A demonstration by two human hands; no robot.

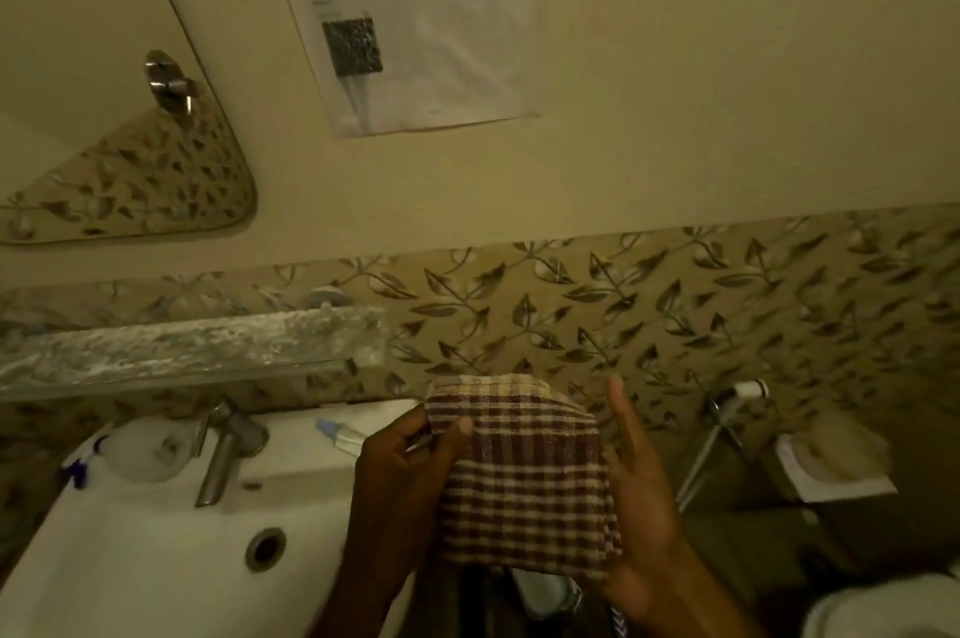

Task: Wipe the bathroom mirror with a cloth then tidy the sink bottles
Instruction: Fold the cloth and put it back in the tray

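**Checked cloth held in both hands beside the sink**

The left hand (pixel 410 476) pinches the upper left edge of a brown-and-cream checked cloth (pixel 524 476) between thumb and fingers. The right hand (pixel 644 497) lies spread against the cloth's right side, thumb pointing up, fingers tucked under the fabric. The cloth hangs between them, just right of the white sink (pixel 156 559). On the sink's back ledge a small bottle with a pale blue cap (pixel 340 435) lies on its side near the left hand; a white spray bottle with a blue trigger (pixel 130 450) sits left of the metal tap (pixel 223 450). Above, a stained glass shelf (pixel 192 346) juts from the leaf-patterned tiles. Higher left hangs the mirror (pixel 104 133); a printed sheet (pixel 415 24) is stuck on the wall.
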